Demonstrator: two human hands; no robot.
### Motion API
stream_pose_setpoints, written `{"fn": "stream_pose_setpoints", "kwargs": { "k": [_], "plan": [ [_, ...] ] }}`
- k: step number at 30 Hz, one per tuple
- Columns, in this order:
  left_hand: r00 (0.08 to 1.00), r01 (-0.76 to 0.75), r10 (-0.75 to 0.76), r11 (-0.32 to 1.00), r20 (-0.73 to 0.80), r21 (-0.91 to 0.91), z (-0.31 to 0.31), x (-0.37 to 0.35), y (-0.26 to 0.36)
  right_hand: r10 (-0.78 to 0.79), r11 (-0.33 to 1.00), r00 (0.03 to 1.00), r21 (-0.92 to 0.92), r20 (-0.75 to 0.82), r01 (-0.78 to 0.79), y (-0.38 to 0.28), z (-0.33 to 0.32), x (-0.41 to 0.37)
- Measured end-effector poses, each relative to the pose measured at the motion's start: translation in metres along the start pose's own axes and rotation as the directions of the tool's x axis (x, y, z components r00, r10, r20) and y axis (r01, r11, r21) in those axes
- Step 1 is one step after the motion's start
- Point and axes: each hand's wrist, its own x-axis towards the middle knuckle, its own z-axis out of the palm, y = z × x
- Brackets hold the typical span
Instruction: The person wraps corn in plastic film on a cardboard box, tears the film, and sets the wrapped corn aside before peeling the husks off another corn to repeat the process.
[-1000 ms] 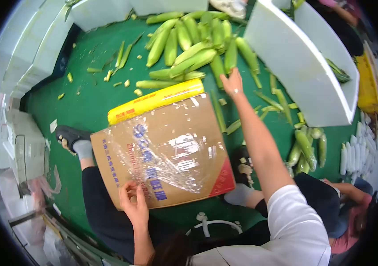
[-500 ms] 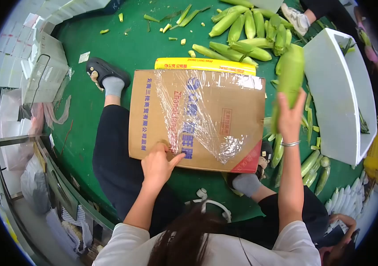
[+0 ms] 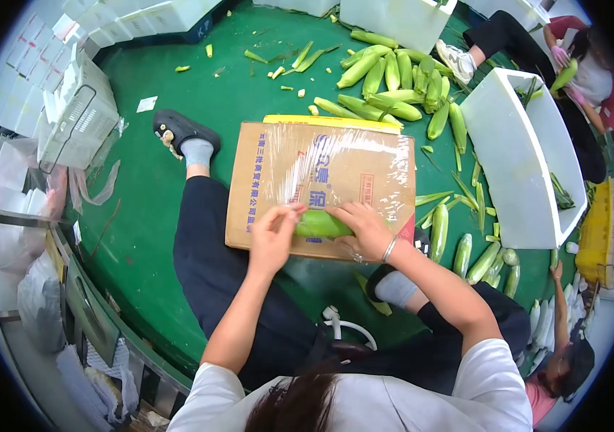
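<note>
A green ear of corn [image 3: 321,225] lies crosswise on a cardboard box [image 3: 256,180] between my knees. Clear stretch film covers much of the box top. My right hand [image 3: 366,232], with a bracelet on its wrist, is closed over the right end of the corn. At the left end, my left hand [image 3: 272,237] has thumb and fingers pinched together; whether they grip film or the corn is hidden. A yellow printed strip [image 3: 336,122] shows along the box's far edge.
Husked-on corn [image 3: 393,75] lies piled beyond the box. Film-wrapped ears [image 3: 487,261] are on the floor at right, beside a white foam box [image 3: 512,158]. Crates [image 3: 77,122] stand at left. Another person [image 3: 595,72] holds corn at upper right; one more [image 3: 559,367] reaches at lower right.
My right hand has brought the ear of corn from the right side down onto the box. My left hand has moved up and right to meet it, its fingers now pinched.
</note>
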Motion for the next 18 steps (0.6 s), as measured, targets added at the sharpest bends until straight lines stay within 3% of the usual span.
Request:
{"fn": "stream_pose_setpoints", "kwargs": {
  "k": [1, 2, 3, 5, 6, 8, 9, 11, 12, 14, 16, 17, 18],
  "plan": [
    [0.985, -0.168, 0.144, 0.938, 0.099, 0.303, 0.002, 0.013, -0.018, -0.015, 0.999, 0.999, -0.052, 0.047, 0.017, 0.006, -0.006, 0.007],
    [0.941, -0.335, 0.245, 0.762, 0.232, 0.554, 0.011, 0.020, -0.018, -0.022, 0.995, 0.995, -0.099, 0.098, 0.032, 0.008, -0.011, 0.011],
    [0.939, -0.340, 0.241, 0.765, 0.246, 0.547, 0.018, 0.020, -0.018, -0.007, 0.995, 0.996, -0.102, 0.093, 0.016, 0.005, -0.015, 0.008],
    [0.816, -0.578, 0.274, 0.340, 0.509, 0.742, 0.026, 0.021, -0.011, 0.015, 0.973, 0.982, -0.223, -0.190, -0.058, -0.005, -0.022, 0.005],
    [0.811, -0.585, 0.277, 0.342, 0.516, 0.735, 0.023, 0.022, -0.013, 0.021, 0.971, 0.981, -0.229, -0.194, -0.066, -0.011, -0.016, -0.009],
    [0.846, -0.525, 0.070, 0.288, 0.529, 0.801, 0.017, 0.035, -0.019, 0.315, 0.949, 0.878, 0.118, -0.360, -0.292, -0.022, 0.004, -0.044],
    [0.833, -0.541, 0.047, 0.275, 0.551, 0.795, 0.017, 0.038, -0.017, 0.317, 0.948, 0.873, 0.109, -0.370, -0.298, -0.028, 0.004, -0.050],
    [0.800, -0.585, 0.020, 0.251, 0.600, 0.771, 0.017, 0.045, -0.019, 0.247, 0.926, 0.887, -0.175, -0.390, -0.334, -0.044, 0.006, -0.062],
    [0.772, -0.619, -0.006, 0.219, 0.635, 0.754, 0.016, 0.048, -0.019, 0.257, 0.920, 0.878, -0.175, -0.403, -0.350, -0.031, 0.007, -0.073],
    [0.760, -0.642, 0.035, 0.188, 0.649, 0.743, 0.012, 0.041, -0.012, 0.641, 0.767, 0.574, 0.413, -0.510, -0.490, 0.027, 0.003, -0.096],
    [0.786, -0.566, -0.126, 0.247, 0.605, 0.786, 0.011, 0.021, -0.002, 0.810, 0.561, 0.440, 0.729, -0.388, -0.391, 0.049, -0.008, -0.101],
    [0.751, -0.610, -0.114, 0.255, 0.650, 0.750, 0.013, 0.010, -0.004, 0.891, 0.369, 0.395, 0.867, -0.226, -0.336, 0.054, -0.013, -0.101],
    [0.708, -0.666, -0.100, 0.235, 0.699, 0.708, 0.015, -0.002, -0.008, 0.893, 0.372, 0.385, 0.867, -0.235, -0.332, 0.039, -0.019, -0.100]
  ]
}}
